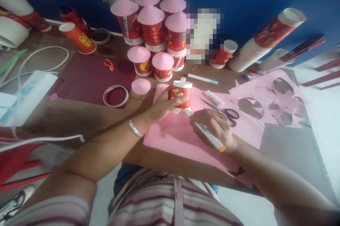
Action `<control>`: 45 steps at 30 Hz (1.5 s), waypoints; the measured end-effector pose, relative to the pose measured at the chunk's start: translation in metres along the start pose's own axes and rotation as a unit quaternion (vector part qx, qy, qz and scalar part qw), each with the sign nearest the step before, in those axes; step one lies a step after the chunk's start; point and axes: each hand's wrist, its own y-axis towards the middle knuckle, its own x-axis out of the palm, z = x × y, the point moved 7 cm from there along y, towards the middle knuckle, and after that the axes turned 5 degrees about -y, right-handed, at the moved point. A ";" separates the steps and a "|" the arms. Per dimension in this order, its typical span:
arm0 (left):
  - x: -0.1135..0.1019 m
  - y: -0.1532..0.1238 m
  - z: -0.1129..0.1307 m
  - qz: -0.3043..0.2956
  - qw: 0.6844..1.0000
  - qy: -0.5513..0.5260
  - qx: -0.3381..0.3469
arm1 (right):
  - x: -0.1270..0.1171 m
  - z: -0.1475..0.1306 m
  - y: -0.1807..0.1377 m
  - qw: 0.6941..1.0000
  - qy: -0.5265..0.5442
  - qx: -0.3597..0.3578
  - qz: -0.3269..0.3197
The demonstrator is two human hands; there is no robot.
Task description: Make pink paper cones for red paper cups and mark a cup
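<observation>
Left hand (pixel 161 107), right hand (pixel 215 127): closed grips

You had 7 cone-capped cups (pixel 152 28) and 1 loose pink cone (pixel 141 86) beyond your left hand (pixel 159 107), 1 bare cup (pixel 180 93) in it, 2 tape rings (pixel 115 96) left of it, and 1 pair of scissors (pixel 225 112) and 2 pens (pixel 209 137) at or beyond your right hand (pixel 216 123).

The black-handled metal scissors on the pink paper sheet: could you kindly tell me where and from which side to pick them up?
Probably by the black handle loops, reached from above on the picture's right: the black-handled metal scissors lie flat on the pink paper sheet, blades pointing left, and the loops sit clear just beyond the right hand.
</observation>
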 end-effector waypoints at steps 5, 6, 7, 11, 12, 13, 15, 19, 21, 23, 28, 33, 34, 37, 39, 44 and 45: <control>0.002 0.000 0.000 -0.006 1.000 -0.006 -0.006 | -0.001 -0.001 0.001 1.000 -0.001 -0.002 0.005; 0.002 -0.001 0.000 -0.007 1.000 -0.008 -0.006 | -0.001 -0.002 0.002 1.000 -0.002 -0.003 0.007; 0.001 -0.001 0.000 -0.009 1.000 -0.009 -0.008 | -0.001 -0.002 0.002 1.000 -0.002 -0.003 0.008; 0.000 -0.001 -0.003 -0.007 1.000 -0.001 -0.023 | -0.001 -0.002 0.003 1.000 -0.005 -0.005 0.008; 0.000 -0.001 -0.003 -0.006 1.000 0.002 -0.026 | -0.001 -0.002 0.003 1.000 -0.006 -0.008 0.007; 0.000 -0.001 -0.003 -0.005 1.000 0.004 -0.028 | -0.001 -0.002 0.003 1.000 -0.006 -0.010 0.006; 0.000 -0.002 -0.003 -0.005 1.000 0.005 -0.031 | -0.002 -0.001 0.003 1.000 -0.004 -0.011 0.004; 0.001 -0.002 -0.004 -0.007 0.999 0.007 -0.042 | -0.002 0.000 0.002 1.000 -0.006 -0.009 0.004; 0.000 -0.002 -0.004 -0.005 0.999 0.005 -0.044 | -0.002 0.001 0.002 1.000 -0.008 -0.008 0.004; 0.000 -0.002 -0.004 -0.005 0.999 0.000 -0.042 | -0.002 0.002 0.002 1.000 -0.010 -0.003 0.004; 0.000 -0.001 -0.003 -0.007 0.999 -0.012 -0.031 | -0.003 0.004 0.001 1.000 -0.017 0.015 0.014; 0.001 0.001 0.003 -0.010 1.000 -0.011 0.008 | -0.003 0.003 0.001 0.999 -0.024 0.017 0.015; 0.001 0.001 0.003 -0.010 1.000 -0.013 0.014 | -0.002 0.003 0.001 0.999 -0.025 0.016 0.013; 0.000 0.001 0.002 -0.009 1.000 -0.013 0.017 | -0.002 0.002 0.001 1.000 -0.024 0.015 0.010; -0.001 0.001 0.001 -0.009 1.000 -0.009 0.011 | -0.002 0.002 0.001 1.000 -0.024 0.017 0.011; -0.001 0.001 0.002 -0.008 1.000 -0.004 0.017 | -0.002 0.000 0.001 1.000 -0.020 0.012 0.009; -0.001 0.001 0.002 -0.008 1.000 -0.004 0.018 | -0.002 -0.001 0.001 1.000 -0.018 0.009 0.008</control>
